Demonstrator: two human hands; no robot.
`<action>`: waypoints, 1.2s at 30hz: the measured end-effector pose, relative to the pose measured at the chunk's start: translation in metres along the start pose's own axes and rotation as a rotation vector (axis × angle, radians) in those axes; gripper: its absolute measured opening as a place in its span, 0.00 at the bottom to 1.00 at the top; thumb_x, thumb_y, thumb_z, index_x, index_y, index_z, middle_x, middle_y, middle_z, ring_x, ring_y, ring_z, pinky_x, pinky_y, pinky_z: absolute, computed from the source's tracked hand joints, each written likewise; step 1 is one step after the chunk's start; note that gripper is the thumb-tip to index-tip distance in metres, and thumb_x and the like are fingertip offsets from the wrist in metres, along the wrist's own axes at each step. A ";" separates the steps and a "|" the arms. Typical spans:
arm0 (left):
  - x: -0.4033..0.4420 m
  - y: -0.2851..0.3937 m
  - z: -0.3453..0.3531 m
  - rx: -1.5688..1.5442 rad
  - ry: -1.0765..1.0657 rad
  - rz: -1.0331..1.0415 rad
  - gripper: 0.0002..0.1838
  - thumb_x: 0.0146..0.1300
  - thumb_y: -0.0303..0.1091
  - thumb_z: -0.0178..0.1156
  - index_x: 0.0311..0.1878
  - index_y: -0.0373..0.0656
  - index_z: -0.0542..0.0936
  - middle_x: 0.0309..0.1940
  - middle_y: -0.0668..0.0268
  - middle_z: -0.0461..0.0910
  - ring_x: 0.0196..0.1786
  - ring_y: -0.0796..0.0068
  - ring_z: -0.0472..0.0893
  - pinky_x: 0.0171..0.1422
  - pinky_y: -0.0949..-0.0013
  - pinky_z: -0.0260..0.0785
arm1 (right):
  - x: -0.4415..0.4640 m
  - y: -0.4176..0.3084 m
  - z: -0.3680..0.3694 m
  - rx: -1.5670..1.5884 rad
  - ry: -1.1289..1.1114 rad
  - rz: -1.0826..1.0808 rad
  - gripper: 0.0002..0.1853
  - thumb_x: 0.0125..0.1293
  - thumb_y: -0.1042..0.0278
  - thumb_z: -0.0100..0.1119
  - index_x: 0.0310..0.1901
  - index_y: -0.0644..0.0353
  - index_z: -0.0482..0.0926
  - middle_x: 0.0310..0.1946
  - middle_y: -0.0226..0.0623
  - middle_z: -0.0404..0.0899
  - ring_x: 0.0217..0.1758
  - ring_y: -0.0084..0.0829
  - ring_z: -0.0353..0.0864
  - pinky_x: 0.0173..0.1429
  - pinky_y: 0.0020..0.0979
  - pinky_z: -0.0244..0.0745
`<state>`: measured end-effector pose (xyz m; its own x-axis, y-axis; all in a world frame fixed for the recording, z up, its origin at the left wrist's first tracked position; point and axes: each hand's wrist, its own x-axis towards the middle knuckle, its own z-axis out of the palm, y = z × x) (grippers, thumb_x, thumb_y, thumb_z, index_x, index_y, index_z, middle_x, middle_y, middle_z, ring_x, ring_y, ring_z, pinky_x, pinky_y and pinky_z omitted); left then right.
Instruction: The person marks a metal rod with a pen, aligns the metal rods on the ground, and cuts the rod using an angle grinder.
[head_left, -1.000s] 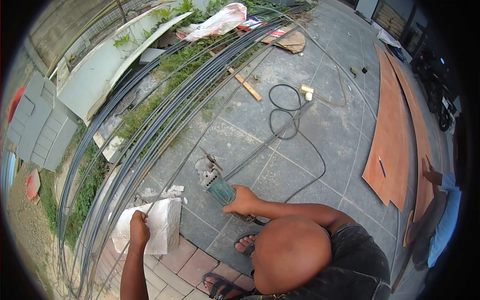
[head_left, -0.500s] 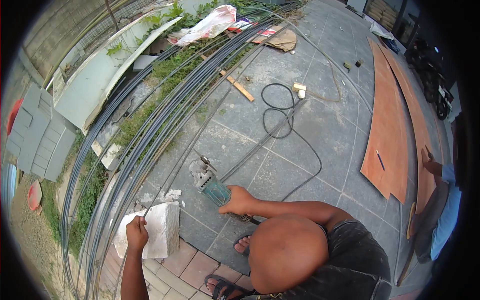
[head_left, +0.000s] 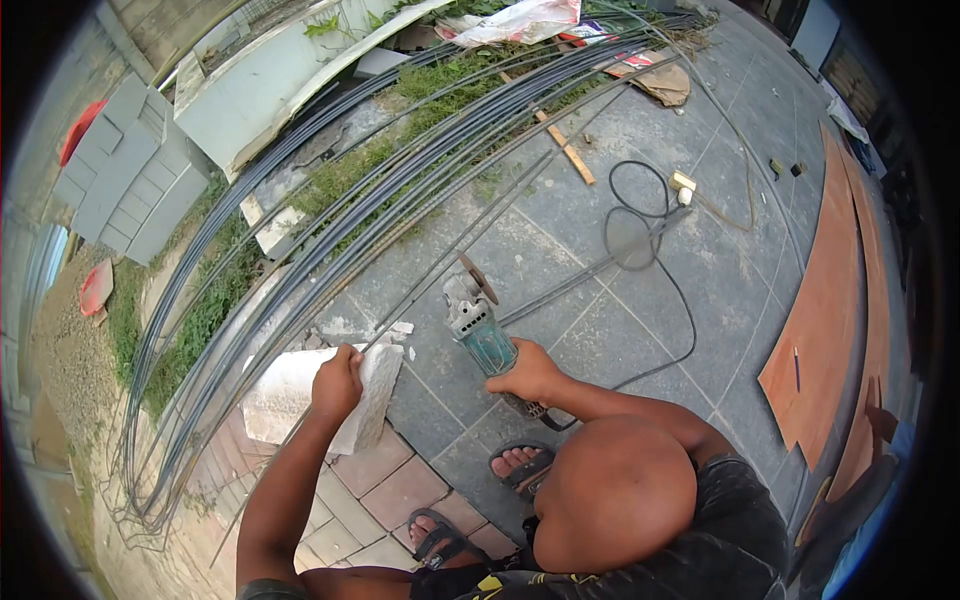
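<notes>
My left hand (head_left: pixel 338 385) is closed around a thin steel rod (head_left: pixel 440 270), just above a white block (head_left: pixel 380 400). The rod runs slantwise over the block towards the far side. In my right hand (head_left: pixel 527 370) is a teal angle grinder (head_left: pixel 488 346), gripped by its body. Its brown cutting disc (head_left: pixel 478 279) points away from me, to the right of the rod with a gap between them. Below my right arm is my bent knee (head_left: pixel 615 495), and my sandalled feet rest on the paving.
A long bundle of steel bars (head_left: pixel 400 210) curves along the left over grass. A black cable (head_left: pixel 690 320) loops across the grey tiles near a socket (head_left: pixel 683 185). Plywood sheets (head_left: pixel 820 330) with a pencil (head_left: pixel 797 370) lie at right, beside another person's arm (head_left: pixel 882 422).
My view has shifted, so the scene sits further right. My left hand is slightly farther forward over the block. The grinder has turned, showing more of its disc, and sits farther from the rod.
</notes>
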<state>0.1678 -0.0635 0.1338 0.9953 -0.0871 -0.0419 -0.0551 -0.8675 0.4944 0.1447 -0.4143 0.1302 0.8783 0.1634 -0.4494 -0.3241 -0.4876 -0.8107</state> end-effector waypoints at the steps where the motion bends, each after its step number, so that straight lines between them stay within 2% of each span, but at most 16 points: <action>1: 0.003 0.006 0.001 0.034 -0.008 -0.037 0.08 0.77 0.34 0.55 0.45 0.38 0.75 0.34 0.44 0.82 0.39 0.35 0.81 0.42 0.45 0.73 | 0.001 0.002 0.001 0.011 0.015 -0.011 0.39 0.41 0.55 0.80 0.55 0.72 0.80 0.45 0.54 0.87 0.48 0.42 0.88 0.55 0.37 0.81; 2: 0.005 0.006 0.003 0.031 0.002 -0.068 0.08 0.77 0.34 0.55 0.45 0.38 0.75 0.34 0.44 0.82 0.39 0.35 0.81 0.42 0.45 0.73 | 0.002 0.003 0.001 0.020 0.032 -0.019 0.40 0.42 0.55 0.80 0.55 0.73 0.80 0.45 0.54 0.88 0.48 0.42 0.88 0.55 0.37 0.81; 4: 0.009 0.005 0.006 0.094 0.142 0.105 0.09 0.78 0.37 0.53 0.46 0.41 0.76 0.40 0.49 0.81 0.41 0.37 0.82 0.45 0.43 0.75 | 0.004 -0.003 0.001 0.026 0.000 -0.025 0.40 0.42 0.55 0.80 0.56 0.73 0.80 0.45 0.54 0.88 0.48 0.42 0.89 0.55 0.37 0.81; 7: 0.005 0.019 0.002 0.144 0.107 0.033 0.09 0.77 0.37 0.54 0.44 0.41 0.77 0.40 0.53 0.77 0.41 0.39 0.82 0.45 0.43 0.75 | 0.009 -0.006 0.008 0.031 -0.007 -0.012 0.41 0.42 0.56 0.80 0.57 0.75 0.79 0.45 0.54 0.87 0.48 0.42 0.89 0.55 0.36 0.81; 8: 0.007 0.019 0.003 0.148 0.128 0.030 0.09 0.74 0.35 0.57 0.39 0.40 0.78 0.38 0.55 0.77 0.42 0.45 0.81 0.48 0.46 0.73 | 0.013 -0.006 0.010 0.020 0.000 -0.004 0.42 0.41 0.55 0.80 0.57 0.75 0.79 0.45 0.55 0.87 0.48 0.43 0.89 0.56 0.36 0.81; 9: 0.009 0.014 0.003 0.148 0.133 0.025 0.09 0.74 0.35 0.57 0.39 0.40 0.78 0.38 0.55 0.77 0.42 0.45 0.81 0.48 0.46 0.73 | 0.019 -0.006 0.014 0.016 -0.004 -0.008 0.42 0.41 0.55 0.80 0.57 0.75 0.79 0.45 0.55 0.87 0.48 0.43 0.89 0.56 0.36 0.81; 11: 0.013 0.004 0.004 0.281 0.304 0.357 0.05 0.69 0.30 0.62 0.37 0.40 0.78 0.38 0.55 0.76 0.43 0.49 0.76 0.49 0.49 0.68 | 0.025 -0.008 0.020 -0.039 -0.015 0.000 0.46 0.40 0.55 0.80 0.60 0.78 0.77 0.46 0.56 0.87 0.50 0.44 0.88 0.57 0.35 0.81; 15: 0.010 0.005 0.012 0.216 0.336 0.327 0.05 0.66 0.29 0.64 0.35 0.40 0.78 0.35 0.56 0.74 0.44 0.52 0.74 0.50 0.52 0.67 | 0.026 -0.025 0.026 -0.055 0.012 0.019 0.49 0.40 0.54 0.79 0.62 0.80 0.75 0.49 0.59 0.86 0.53 0.46 0.88 0.60 0.35 0.80; 18: 0.009 -0.007 0.015 0.317 0.246 0.400 0.04 0.67 0.30 0.62 0.37 0.42 0.80 0.38 0.57 0.75 0.43 0.54 0.75 0.49 0.54 0.68 | 0.032 -0.027 0.034 -0.070 -0.017 -0.019 0.50 0.39 0.52 0.79 0.62 0.81 0.74 0.51 0.62 0.85 0.55 0.49 0.87 0.61 0.36 0.80; 20: 0.011 -0.006 0.018 0.259 0.319 0.344 0.04 0.66 0.30 0.64 0.37 0.42 0.79 0.37 0.57 0.76 0.41 0.54 0.76 0.47 0.55 0.69 | 0.036 -0.028 0.039 -0.072 -0.033 -0.047 0.50 0.39 0.51 0.78 0.62 0.81 0.74 0.52 0.63 0.84 0.56 0.50 0.86 0.62 0.36 0.79; 25: 0.010 0.002 0.009 0.261 0.367 0.355 0.06 0.64 0.30 0.66 0.34 0.42 0.79 0.34 0.60 0.78 0.41 0.53 0.76 0.46 0.52 0.69 | 0.035 -0.036 0.047 -0.072 -0.044 -0.025 0.52 0.39 0.51 0.79 0.63 0.81 0.74 0.53 0.64 0.84 0.57 0.50 0.86 0.63 0.36 0.79; 31: -0.004 -0.010 0.004 0.144 0.344 0.334 0.03 0.63 0.25 0.66 0.40 0.40 0.84 0.38 0.58 0.79 0.44 0.53 0.79 0.50 0.55 0.72 | 0.038 -0.030 0.059 -0.083 -0.051 -0.048 0.53 0.40 0.50 0.79 0.65 0.80 0.73 0.54 0.63 0.84 0.58 0.49 0.86 0.63 0.36 0.80; 34: -0.006 -0.019 0.008 0.080 0.298 0.340 0.17 0.61 0.19 0.62 0.52 0.45 0.87 0.42 0.60 0.79 0.45 0.55 0.78 0.50 0.55 0.72 | 0.036 -0.034 0.053 -0.086 -0.077 -0.044 0.53 0.40 0.51 0.80 0.66 0.79 0.72 0.54 0.63 0.83 0.58 0.49 0.86 0.64 0.36 0.80; 36: -0.006 -0.023 0.011 0.069 0.310 0.328 0.18 0.61 0.19 0.62 0.53 0.46 0.87 0.42 0.59 0.79 0.45 0.55 0.78 0.50 0.56 0.73 | 0.037 -0.035 0.055 -0.094 -0.075 -0.035 0.53 0.40 0.51 0.80 0.66 0.79 0.72 0.55 0.63 0.83 0.59 0.49 0.86 0.64 0.36 0.80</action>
<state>0.1620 -0.0479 0.1132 0.9007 -0.2209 0.3742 -0.3658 -0.8502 0.3787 0.1690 -0.3435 0.1215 0.8587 0.2433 -0.4512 -0.2564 -0.5584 -0.7890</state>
